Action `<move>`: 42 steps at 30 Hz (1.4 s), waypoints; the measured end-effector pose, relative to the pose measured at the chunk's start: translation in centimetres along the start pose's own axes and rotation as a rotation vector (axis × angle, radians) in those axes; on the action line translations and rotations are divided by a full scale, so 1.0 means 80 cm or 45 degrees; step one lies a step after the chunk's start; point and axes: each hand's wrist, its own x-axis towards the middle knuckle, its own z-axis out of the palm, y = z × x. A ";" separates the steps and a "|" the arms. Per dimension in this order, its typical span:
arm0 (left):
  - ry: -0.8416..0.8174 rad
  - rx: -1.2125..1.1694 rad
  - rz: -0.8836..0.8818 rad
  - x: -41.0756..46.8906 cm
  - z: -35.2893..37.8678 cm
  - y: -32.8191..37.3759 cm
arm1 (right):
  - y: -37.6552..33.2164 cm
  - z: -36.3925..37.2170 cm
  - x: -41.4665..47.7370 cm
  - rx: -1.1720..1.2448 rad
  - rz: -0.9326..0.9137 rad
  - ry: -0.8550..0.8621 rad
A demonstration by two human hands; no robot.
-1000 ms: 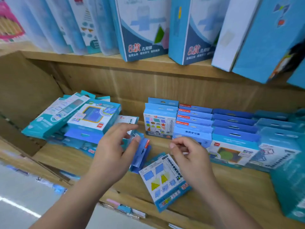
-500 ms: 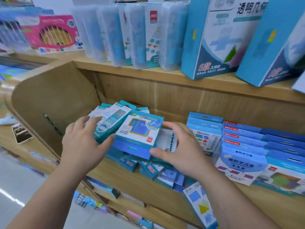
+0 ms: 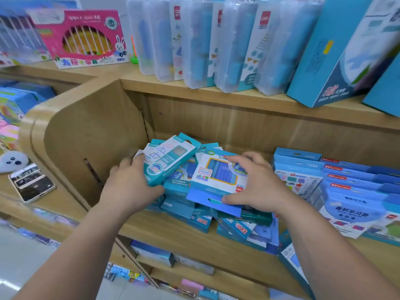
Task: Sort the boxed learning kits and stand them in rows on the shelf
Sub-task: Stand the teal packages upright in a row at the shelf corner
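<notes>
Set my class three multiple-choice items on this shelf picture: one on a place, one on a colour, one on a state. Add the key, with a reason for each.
1. Where does the phone lie?
A) on the top shelf
B) on the wooden ledge left of the side panel
C) on the floor

2. What colour is the box with the rabbit?
A) pink
B) green
C) black

3. How do the kits at the shelf's left end lie?
A) upright in a row
B) flat in a loose heap
C) sealed in a carton

Key:
1 B, as it rests outside the panel, on the left.
2 A, as its front is pink.
3 B, as the left hand grips a teal kit and the right hand a blue kit atop boxes lying crisscross.
</notes>
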 end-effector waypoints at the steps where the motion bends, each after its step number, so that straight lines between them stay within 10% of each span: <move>1: -0.012 0.011 0.011 0.001 0.000 -0.001 | 0.001 0.001 0.000 0.031 0.006 0.011; 9: 0.069 -0.120 0.101 -0.002 -0.004 -0.014 | 0.005 0.005 -0.007 0.082 0.031 -0.044; 16: 0.352 -0.310 0.353 -0.043 -0.029 -0.007 | -0.060 0.013 -0.030 0.412 -0.040 0.647; 20: 0.421 -0.440 0.559 -0.069 -0.044 0.025 | -0.114 0.016 -0.046 1.024 0.011 0.396; 26: 0.283 -0.575 0.754 -0.083 -0.036 0.082 | -0.119 0.009 -0.062 1.531 0.111 0.411; 42: -0.714 -1.694 0.581 -0.134 0.006 0.264 | 0.072 -0.093 -0.200 1.410 0.161 0.491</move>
